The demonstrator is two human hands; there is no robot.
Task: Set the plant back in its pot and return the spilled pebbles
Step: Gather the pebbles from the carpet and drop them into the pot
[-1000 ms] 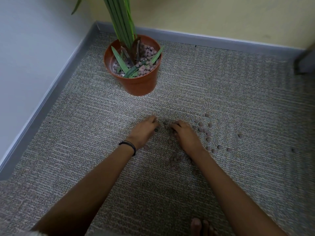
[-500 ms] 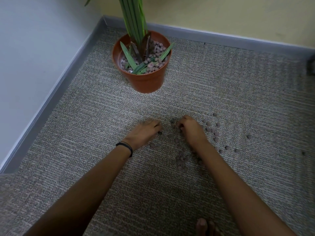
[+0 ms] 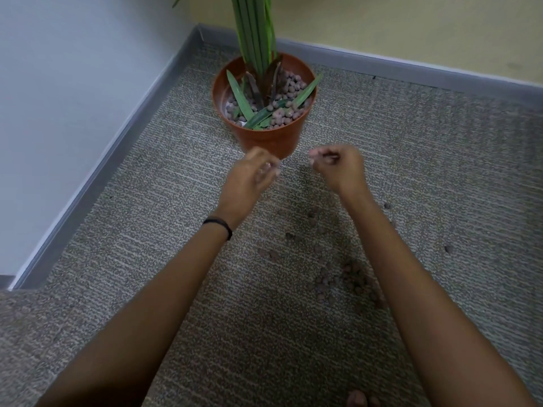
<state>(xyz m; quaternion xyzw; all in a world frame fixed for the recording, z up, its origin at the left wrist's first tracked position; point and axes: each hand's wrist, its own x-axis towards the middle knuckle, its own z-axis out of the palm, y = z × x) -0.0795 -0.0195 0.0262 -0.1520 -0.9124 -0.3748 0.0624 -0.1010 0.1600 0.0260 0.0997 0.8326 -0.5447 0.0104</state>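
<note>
- Plant upright in pot at 12 o'clock; we judge replanting done.
- Right hand curls round pebbles; left hand cupped, blurred; we cannot tell its grip.
- Spilled pebbles lie on carpet at 5 o'clock of hands; collection unfinished.

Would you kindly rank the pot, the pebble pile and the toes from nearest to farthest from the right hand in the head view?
1. Pot, just ahead and left of the right hand.
2. Pebble pile, on the carpet beside the right forearm.
3. Toes, at the bottom edge.
</note>
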